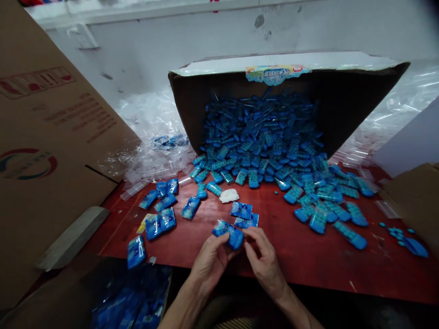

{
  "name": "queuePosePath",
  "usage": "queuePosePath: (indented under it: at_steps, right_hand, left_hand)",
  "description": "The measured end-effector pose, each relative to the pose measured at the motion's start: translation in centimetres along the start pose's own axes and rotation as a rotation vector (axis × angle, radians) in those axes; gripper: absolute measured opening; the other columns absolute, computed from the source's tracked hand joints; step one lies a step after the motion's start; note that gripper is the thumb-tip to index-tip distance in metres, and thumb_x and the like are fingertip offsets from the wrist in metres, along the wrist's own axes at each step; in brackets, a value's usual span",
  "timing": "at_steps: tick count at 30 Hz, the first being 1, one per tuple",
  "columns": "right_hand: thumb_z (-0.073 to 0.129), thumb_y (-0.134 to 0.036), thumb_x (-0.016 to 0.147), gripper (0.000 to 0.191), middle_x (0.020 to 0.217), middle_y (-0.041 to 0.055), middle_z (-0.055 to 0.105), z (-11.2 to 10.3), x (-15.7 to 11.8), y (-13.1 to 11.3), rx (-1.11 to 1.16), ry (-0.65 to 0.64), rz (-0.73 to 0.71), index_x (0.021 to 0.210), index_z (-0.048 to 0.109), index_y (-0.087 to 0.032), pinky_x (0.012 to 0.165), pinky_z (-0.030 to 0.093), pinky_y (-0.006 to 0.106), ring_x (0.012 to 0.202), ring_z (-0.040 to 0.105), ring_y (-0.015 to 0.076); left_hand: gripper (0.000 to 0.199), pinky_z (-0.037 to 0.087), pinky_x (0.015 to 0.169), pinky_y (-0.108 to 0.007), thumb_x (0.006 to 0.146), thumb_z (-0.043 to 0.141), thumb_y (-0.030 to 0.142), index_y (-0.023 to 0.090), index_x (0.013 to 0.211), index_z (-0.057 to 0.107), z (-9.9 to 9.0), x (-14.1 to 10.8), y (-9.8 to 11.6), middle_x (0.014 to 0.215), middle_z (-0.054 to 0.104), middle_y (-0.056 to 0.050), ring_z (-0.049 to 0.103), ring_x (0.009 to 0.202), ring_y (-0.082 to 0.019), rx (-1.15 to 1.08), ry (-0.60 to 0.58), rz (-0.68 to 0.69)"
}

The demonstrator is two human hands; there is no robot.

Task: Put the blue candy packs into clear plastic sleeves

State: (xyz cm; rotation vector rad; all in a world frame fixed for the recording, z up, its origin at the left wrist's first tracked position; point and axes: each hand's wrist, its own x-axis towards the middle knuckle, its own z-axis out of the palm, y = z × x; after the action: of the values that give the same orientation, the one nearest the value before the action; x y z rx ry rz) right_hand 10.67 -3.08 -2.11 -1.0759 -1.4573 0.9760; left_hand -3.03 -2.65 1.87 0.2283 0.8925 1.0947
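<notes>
My left hand (210,261) is closed around the lower left of a small blue printed packet (229,234) in a clear wrapper, held tilted above the front of the red table. My right hand (263,257) has its thumb and forefinger bent together at the packet's right end. Its other fingers are curled in. Just beyond my hands, two flat blue printed cards (241,210) lie overlapping, with a crumpled white scrap (229,196) behind them. To the left are several finished-looking blue printed packets (167,218) in clear wrap.
A tipped carton (356,98) spills blue cases of turquoise beads (254,176) over the red table (274,246). Clear plastic sleeves (154,160) pile behind. A large cardboard box (51,109) stands left; a bin of blue packets (126,301) sits below the edge. Loose beads (397,233) lie right.
</notes>
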Motion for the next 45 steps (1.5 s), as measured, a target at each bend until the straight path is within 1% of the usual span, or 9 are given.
queuePosePath:
  at_steps: [3, 6, 13, 20, 27, 30, 34, 39, 45]
  right_hand:
    - [0.054, -0.027, 0.076, 0.028, 0.093, 0.0032, 0.059, 0.1, 0.5, -0.4, 0.301, 0.027, 0.340, 0.103, 0.052, -0.023, 0.074, 0.047, 0.030, 0.082, 0.057, 0.0164]
    - [0.061, -0.030, 0.070, 0.030, 0.093, 0.0028, 0.062, 0.4, 1.0, -0.8, 0.453, -0.102, 0.444, 0.098, 0.055, -0.020, 0.078, 0.045, 0.031, 0.085, 0.057, 0.0179]
    - [0.065, -0.022, 0.065, 0.036, 0.093, 0.0021, 0.061, 0.8, 0.9, -1.1, 0.416, -0.042, 0.478, 0.098, 0.052, -0.021, 0.075, 0.045, 0.030, 0.082, 0.057, 0.0173]
    - [0.067, -0.023, 0.063, 0.039, 0.089, 0.0011, 0.060, 0.9, 0.9, -1.3, 0.585, -0.030, 0.484, 0.099, 0.051, -0.022, 0.071, 0.045, 0.028, 0.079, 0.056, 0.0153]
    - [0.062, -0.021, 0.067, 0.025, 0.085, 0.0006, 0.062, 0.7, 0.5, -1.6, 0.337, -0.062, 0.430, 0.091, 0.056, -0.022, 0.073, 0.044, 0.030, 0.077, 0.056, 0.0170]
    - [0.063, -0.020, 0.066, 0.033, 0.088, 0.0008, 0.061, 0.9, 0.3, -1.2, 0.342, -0.027, 0.428, 0.097, 0.052, -0.023, 0.073, 0.044, 0.030, 0.079, 0.056, 0.0172]
    - [0.066, -0.018, 0.062, 0.047, 0.087, -0.0002, 0.058, 0.8, 0.2, -0.7, 0.461, -0.061, 0.468, 0.105, 0.046, -0.024, 0.068, 0.044, 0.027, 0.074, 0.056, 0.0149]
    - [0.068, -0.015, 0.058, 0.047, 0.081, -0.0030, 0.055, 0.4, 0.3, -0.9, 0.479, -0.100, 0.481, 0.101, 0.050, -0.024, 0.064, 0.043, 0.024, 0.071, 0.052, 0.0122]
    - [0.064, -0.025, 0.065, 0.030, 0.070, -0.0037, 0.055, 0.6, 0.6, -1.2, 0.570, -0.128, 0.489, 0.092, 0.053, -0.021, 0.052, 0.043, 0.021, 0.057, 0.051, 0.0093]
  left_hand:
    - [0.011, 0.041, 0.081, -0.034, 0.071, 0.057, 0.020, 0.013, 0.080, 0.061, 0.2, 0.1, -0.3, 0.082, 0.065, -0.005, 0.058, 0.080, -0.016, -0.008, -0.027, 0.024]
    - [0.016, 0.041, 0.081, -0.032, 0.070, 0.059, 0.023, 0.014, 0.083, 0.062, 0.4, 0.1, -0.7, 0.083, 0.065, -0.006, 0.058, 0.082, -0.017, 0.013, -0.027, 0.045]
    - [0.021, 0.042, 0.070, -0.028, 0.070, 0.059, 0.028, 0.012, 0.084, 0.062, 0.0, 0.5, -1.1, 0.079, 0.067, -0.008, 0.059, 0.076, -0.017, 0.199, 0.049, 0.087]
    - [0.016, 0.042, 0.070, -0.027, 0.067, 0.063, 0.023, 0.011, 0.078, 0.063, 0.1, 0.5, -0.3, 0.073, 0.067, -0.006, 0.059, 0.069, -0.016, 0.214, 0.027, 0.124]
    - [0.017, 0.043, 0.065, -0.026, 0.067, 0.062, 0.026, 0.013, 0.078, 0.063, 0.3, 0.3, -0.5, 0.070, 0.066, -0.006, 0.059, 0.064, -0.015, 0.183, 0.028, 0.073]
    - [0.018, 0.043, 0.066, -0.026, 0.065, 0.064, 0.026, 0.012, 0.077, 0.063, 0.5, 0.2, -0.7, 0.070, 0.067, -0.006, 0.060, 0.065, -0.015, 0.186, 0.043, 0.072]
    - [0.029, 0.043, 0.072, -0.028, 0.061, 0.067, 0.022, 0.013, 0.088, 0.061, 0.4, 0.1, -0.1, 0.078, 0.067, -0.007, 0.061, 0.075, -0.018, 0.171, 0.014, 0.024]
    - [0.045, 0.042, 0.073, -0.027, 0.059, 0.069, 0.018, 0.015, 0.102, 0.056, -0.4, 0.1, 0.5, 0.081, 0.066, -0.006, 0.061, 0.076, -0.017, 0.140, -0.034, -0.040]
    - [0.024, 0.043, 0.064, -0.026, 0.060, 0.068, 0.023, 0.013, 0.081, 0.061, -0.2, 0.0, 0.0, 0.072, 0.065, -0.005, 0.058, 0.062, -0.014, 0.150, -0.069, 0.004]
